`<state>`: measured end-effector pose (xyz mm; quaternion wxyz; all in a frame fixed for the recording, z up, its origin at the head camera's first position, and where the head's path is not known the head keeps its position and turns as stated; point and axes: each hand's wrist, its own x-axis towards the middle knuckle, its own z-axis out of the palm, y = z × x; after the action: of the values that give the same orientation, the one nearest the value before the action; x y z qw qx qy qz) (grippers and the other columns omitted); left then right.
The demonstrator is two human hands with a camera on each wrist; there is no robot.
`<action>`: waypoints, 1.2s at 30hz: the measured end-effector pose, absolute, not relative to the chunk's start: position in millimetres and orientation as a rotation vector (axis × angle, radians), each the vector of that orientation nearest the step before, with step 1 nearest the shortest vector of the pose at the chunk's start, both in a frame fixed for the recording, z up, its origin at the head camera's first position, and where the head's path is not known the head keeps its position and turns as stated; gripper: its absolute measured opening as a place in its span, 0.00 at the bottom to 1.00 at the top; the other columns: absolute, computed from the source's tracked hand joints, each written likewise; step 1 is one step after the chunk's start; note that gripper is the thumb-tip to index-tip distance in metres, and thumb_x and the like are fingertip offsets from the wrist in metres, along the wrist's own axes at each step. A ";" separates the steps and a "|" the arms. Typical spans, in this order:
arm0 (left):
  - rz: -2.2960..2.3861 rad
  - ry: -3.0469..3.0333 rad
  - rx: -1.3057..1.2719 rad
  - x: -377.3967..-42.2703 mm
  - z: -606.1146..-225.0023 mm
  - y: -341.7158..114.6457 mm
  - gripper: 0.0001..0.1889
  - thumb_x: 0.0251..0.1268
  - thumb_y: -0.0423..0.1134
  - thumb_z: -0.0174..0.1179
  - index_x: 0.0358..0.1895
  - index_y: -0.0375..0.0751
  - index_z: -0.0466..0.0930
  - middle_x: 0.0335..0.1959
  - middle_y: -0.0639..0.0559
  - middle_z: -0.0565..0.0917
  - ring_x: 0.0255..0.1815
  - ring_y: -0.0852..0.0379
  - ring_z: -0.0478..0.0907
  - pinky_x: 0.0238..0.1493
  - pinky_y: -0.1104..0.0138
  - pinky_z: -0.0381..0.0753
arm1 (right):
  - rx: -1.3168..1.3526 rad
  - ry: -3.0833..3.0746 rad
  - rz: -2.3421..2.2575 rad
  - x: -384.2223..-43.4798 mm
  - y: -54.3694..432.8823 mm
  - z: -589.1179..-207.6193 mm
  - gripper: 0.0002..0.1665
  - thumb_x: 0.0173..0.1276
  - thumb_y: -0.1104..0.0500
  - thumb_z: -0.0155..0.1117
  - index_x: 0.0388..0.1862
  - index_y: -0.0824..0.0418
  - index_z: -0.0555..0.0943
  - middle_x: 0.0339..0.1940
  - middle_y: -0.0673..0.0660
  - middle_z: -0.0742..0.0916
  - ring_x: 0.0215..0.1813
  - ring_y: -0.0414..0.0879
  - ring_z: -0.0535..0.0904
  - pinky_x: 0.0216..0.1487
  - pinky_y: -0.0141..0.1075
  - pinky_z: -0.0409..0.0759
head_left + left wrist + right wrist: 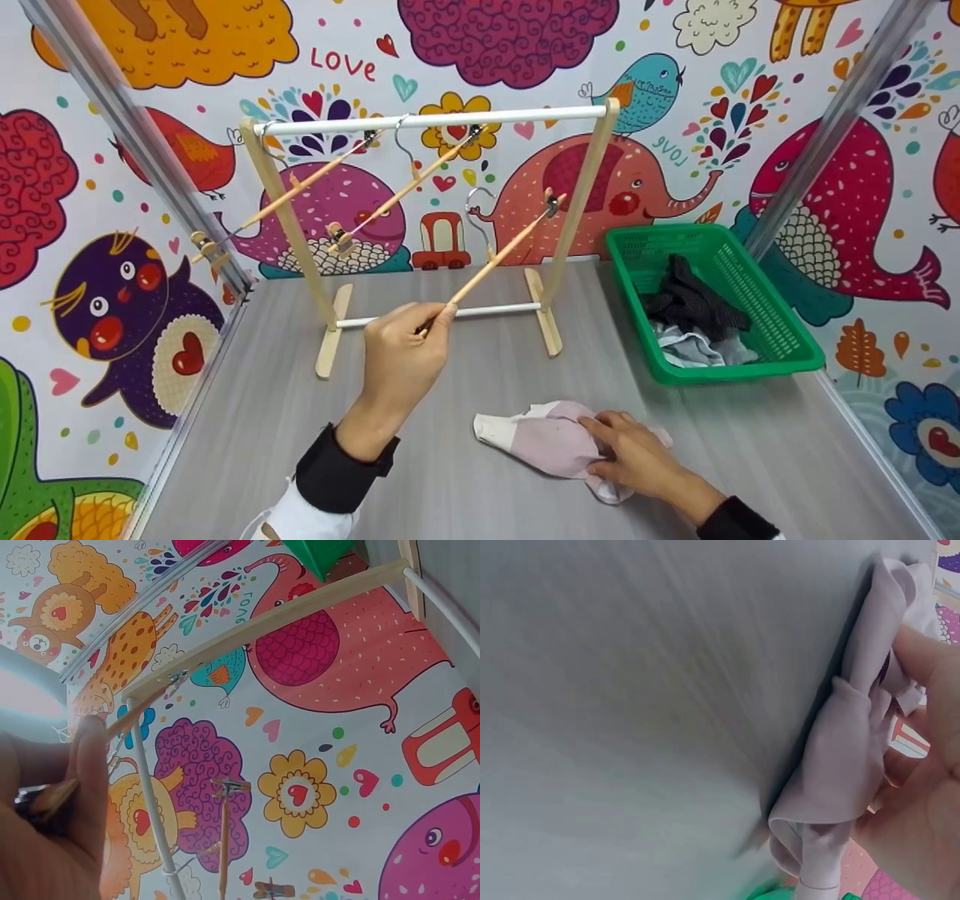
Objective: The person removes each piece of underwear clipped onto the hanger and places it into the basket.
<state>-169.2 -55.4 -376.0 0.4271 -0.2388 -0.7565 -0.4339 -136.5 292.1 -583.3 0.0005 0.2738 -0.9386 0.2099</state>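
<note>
My left hand point(403, 356) grips one end of a wooden clip hanger point(501, 257). The hanger slants up to the right in front of the rack, its metal hook point(474, 206) off the top bar and its far clip point(553, 204) in sight. In the left wrist view, part of another clip shows inside the curled fingers. My right hand point(637, 456) holds a crumpled pink and white garment point(551, 442) on the table. Its thumb and fingers point(922, 652) pinch the cloth point(836, 757) in the right wrist view. Folds hide what kind of garment it is.
A wooden rack with a white top bar point(517, 116) stands at the back. Two more clip hangers, a left one point(307, 182) and a middle one point(416, 180), hang from it. At the right, a green basket point(780, 330) contains dark cloth point(694, 296) and pale cloth point(690, 349).
</note>
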 end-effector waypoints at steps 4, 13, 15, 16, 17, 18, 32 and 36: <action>-1.091 -1.890 -0.579 -173.1 -370.4 -51.2 0.04 0.58 0.22 0.73 0.31 0.33 0.91 0.22 0.49 0.86 0.19 0.58 0.77 0.20 0.70 0.74 | 0.891 -2.902 0.713 -135.9 289.8 -582.5 0.37 0.60 0.56 0.83 0.67 0.65 0.80 0.47 0.55 0.84 0.46 0.47 0.77 0.46 0.45 0.82; -1.091 -1.919 -0.536 -181.1 -363.3 -44.9 0.02 0.62 0.25 0.71 0.32 0.30 0.91 0.23 0.46 0.87 0.21 0.56 0.77 0.20 0.68 0.75 | 0.927 -2.923 0.979 -136.1 288.5 -577.6 0.27 0.60 0.67 0.79 0.59 0.67 0.84 0.34 0.45 0.80 0.36 0.37 0.71 0.35 0.34 0.74; -1.098 -1.923 -0.529 -182.8 -362.5 -43.9 0.02 0.62 0.24 0.71 0.32 0.30 0.91 0.23 0.46 0.86 0.21 0.56 0.77 0.20 0.68 0.75 | 0.934 -2.903 1.071 -136.6 289.8 -576.5 0.25 0.61 0.69 0.78 0.58 0.65 0.85 0.33 0.44 0.79 0.36 0.35 0.71 0.36 0.32 0.73; -1.099 -1.924 -0.525 -183.3 -361.7 -43.2 0.02 0.62 0.24 0.71 0.32 0.30 0.91 0.23 0.46 0.87 0.21 0.56 0.77 0.21 0.68 0.75 | 0.937 -2.889 1.118 -136.7 290.4 -575.9 0.24 0.61 0.71 0.77 0.57 0.65 0.86 0.34 0.44 0.80 0.37 0.35 0.72 0.37 0.32 0.74; -1.098 -1.927 -0.521 -183.9 -360.8 -42.5 0.02 0.61 0.23 0.71 0.32 0.30 0.91 0.23 0.46 0.87 0.21 0.56 0.78 0.21 0.67 0.75 | 0.938 -2.871 1.168 -136.6 291.1 -575.0 0.23 0.61 0.72 0.75 0.56 0.64 0.86 0.35 0.44 0.82 0.38 0.35 0.73 0.38 0.32 0.76; -1.096 -1.931 -0.519 -184.5 -360.0 -41.7 0.02 0.61 0.23 0.71 0.32 0.31 0.91 0.23 0.46 0.87 0.21 0.57 0.77 0.21 0.67 0.75 | 0.938 -2.855 1.209 -136.5 291.8 -574.2 0.23 0.61 0.74 0.74 0.55 0.64 0.87 0.37 0.45 0.84 0.40 0.35 0.75 0.40 0.32 0.78; -1.032 -1.974 -0.494 -196.1 -346.0 -29.9 0.02 0.63 0.24 0.71 0.32 0.28 0.90 0.24 0.43 0.87 0.22 0.53 0.80 0.23 0.61 0.81 | 0.787 -2.685 1.531 -132.1 294.0 -548.3 0.21 0.60 0.76 0.69 0.51 0.62 0.90 0.44 0.51 0.89 0.45 0.37 0.81 0.47 0.30 0.81; -1.027 -1.987 -0.495 -199.3 -340.4 -26.5 0.02 0.64 0.24 0.70 0.34 0.28 0.90 0.26 0.42 0.88 0.24 0.51 0.82 0.25 0.60 0.83 | 0.750 -2.679 1.573 -130.1 294.5 -538.0 0.19 0.62 0.74 0.70 0.51 0.62 0.90 0.45 0.53 0.90 0.46 0.38 0.81 0.48 0.30 0.81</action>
<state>-199.3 -26.5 -340.4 0.4126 -0.1966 -0.7901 -0.4085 -130.1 294.5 -538.0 -0.0273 0.2345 -0.8380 0.4920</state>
